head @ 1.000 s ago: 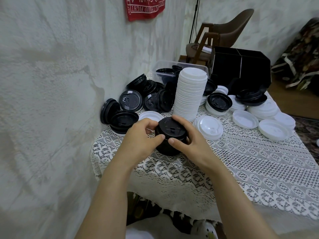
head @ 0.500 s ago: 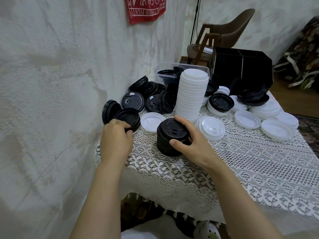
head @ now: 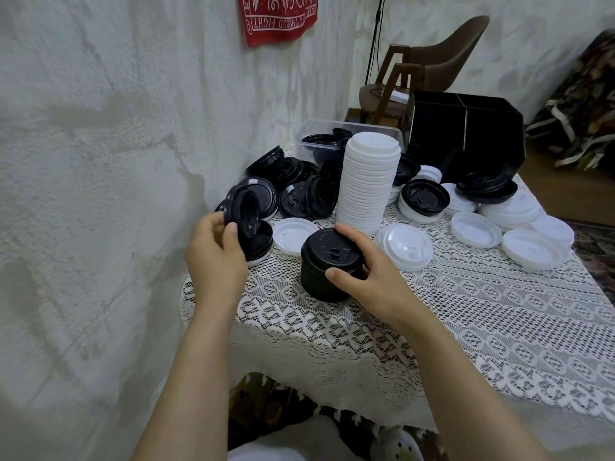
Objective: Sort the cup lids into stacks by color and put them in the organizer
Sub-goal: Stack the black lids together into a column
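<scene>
Steadying the short black stack [head: 329, 272] at centre frame, the right hand [head: 366, 277] is curling thumb and fingers round its top rim, probably so the pile is not sliding on the lace-covered worktop [head: 482, 327] when another lid arrives. The left hand [head: 216, 261], left of centre, is pinching a single black lid [head: 242, 207] by its edge, tilted nearly upright, apparently for seating onto that stack. The lids are looking like thin, glossy moulded plastic, round with raised rims and small sip tabs. A tall white stack [head: 367, 184] is standing just behind, and loose white lids [head: 476, 229] are lying at right. The black organizer [head: 466, 134] is sitting at upper right, too dark inside to read.
</scene>
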